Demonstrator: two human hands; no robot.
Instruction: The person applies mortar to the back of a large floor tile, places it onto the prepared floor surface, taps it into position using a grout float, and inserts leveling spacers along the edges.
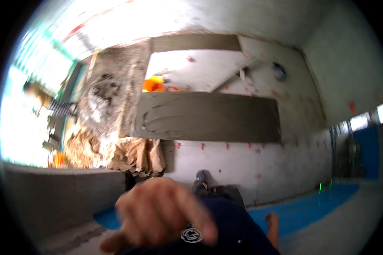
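Observation:
My left hand [159, 210] is raised close in front of me, large and blurred. Its middle fingers look bent, while the outer digits stand apart; no object shows in it, though the palm side is hidden. Lower and to the right, my right hand [272, 219] hangs beside my dark blue shirt [230, 225], too small and smeared for its fingers to be made out. Neither hand touches the floor. Ahead lies a smooth, dark grey bed of wet mortar [208, 117] with curved trowel marks at its left end.
Pale laid tiles [212, 159] with red clips along their joints border the mortar. Beyond it are an orange bucket [154, 84], a long straightedge [230, 80] and a dark bluish object [279, 71]. Crumpled brown paper [136, 155] lies left. Another person [51, 102] is at the far left.

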